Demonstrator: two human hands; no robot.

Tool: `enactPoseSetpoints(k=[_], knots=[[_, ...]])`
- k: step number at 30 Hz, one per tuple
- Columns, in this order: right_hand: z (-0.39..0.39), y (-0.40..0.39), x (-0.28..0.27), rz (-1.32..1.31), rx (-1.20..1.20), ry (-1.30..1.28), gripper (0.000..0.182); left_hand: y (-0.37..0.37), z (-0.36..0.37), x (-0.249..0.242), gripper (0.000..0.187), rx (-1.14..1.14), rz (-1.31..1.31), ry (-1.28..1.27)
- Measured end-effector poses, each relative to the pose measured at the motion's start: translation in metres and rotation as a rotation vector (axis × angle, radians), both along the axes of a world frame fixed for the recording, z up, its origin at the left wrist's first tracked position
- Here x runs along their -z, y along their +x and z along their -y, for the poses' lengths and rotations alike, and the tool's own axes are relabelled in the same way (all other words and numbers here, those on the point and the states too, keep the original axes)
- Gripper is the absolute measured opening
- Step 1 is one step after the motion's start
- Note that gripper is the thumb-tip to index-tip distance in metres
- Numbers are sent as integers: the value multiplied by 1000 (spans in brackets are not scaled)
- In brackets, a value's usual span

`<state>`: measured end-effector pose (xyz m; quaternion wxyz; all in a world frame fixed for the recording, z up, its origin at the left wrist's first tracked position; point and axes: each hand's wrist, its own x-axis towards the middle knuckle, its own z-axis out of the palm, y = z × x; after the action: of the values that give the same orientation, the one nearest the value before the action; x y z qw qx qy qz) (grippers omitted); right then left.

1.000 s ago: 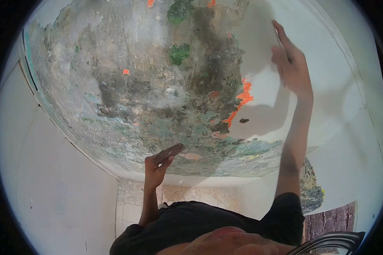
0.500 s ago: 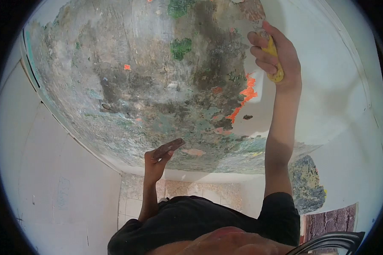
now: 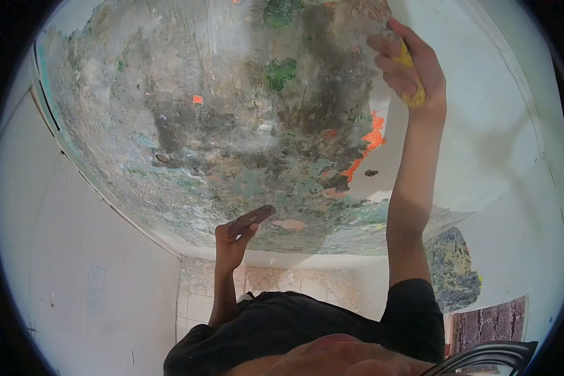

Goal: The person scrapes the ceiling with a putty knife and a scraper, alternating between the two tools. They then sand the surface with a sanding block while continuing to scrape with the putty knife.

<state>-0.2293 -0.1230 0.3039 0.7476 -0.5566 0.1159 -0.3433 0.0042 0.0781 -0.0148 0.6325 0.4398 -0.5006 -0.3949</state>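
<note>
My right hand (image 3: 423, 72) reaches high at the upper right, its fingers wrapped round the yellow handle (image 3: 417, 95) of a scraper. The scraper's far end points at the wall by the edge of the white paint and is smeared by motion. Lower down on the left, my left hand (image 3: 232, 249) grips a flat, dark brown bar (image 3: 252, 219), tilted up to the right in front of the wall; its exact kind I cannot tell. The wall (image 3: 225, 135) is stripped to mottled grey, with green and orange paint remnants.
White paint (image 3: 476, 125) covers the wall's right side, bordered by an orange strip (image 3: 374, 138). A plain pale wall (image 3: 100, 263) stands at left. Below are floor tiles (image 3: 197, 307). At lower right, a bare patch (image 3: 451, 269) lies above a brownish opening (image 3: 492, 326).
My right hand has shifted slightly up and right with the scraper, its fingers blurred. My left hand keeps its hold on the brown bar. The whole view has drifted a little.
</note>
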Motion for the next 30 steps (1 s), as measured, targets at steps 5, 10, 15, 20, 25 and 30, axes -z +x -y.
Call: enactPoseSetpoints(k=[5,10,15,20,25,30], knots=[[-21,2,18,93,8,109,45,-1,-1,-2,26,0,-37,-14],[-11,16,3,46,1,28,43,-1,-3,-1,26,-4,-77,-4],[-35,26,34,90,138,-2,36,-3,-8,-7,29,53,23,-41],[-40,41,26,72,168,-68,35,-5,-6,-2,26,38,-53,-53],[-51,39,43,112,270,-65,32,-1,-13,-2,25,-11,-59,-22],[-51,29,46,72,329,-51,26,-2,-12,-5,24,-15,-29,-40]])
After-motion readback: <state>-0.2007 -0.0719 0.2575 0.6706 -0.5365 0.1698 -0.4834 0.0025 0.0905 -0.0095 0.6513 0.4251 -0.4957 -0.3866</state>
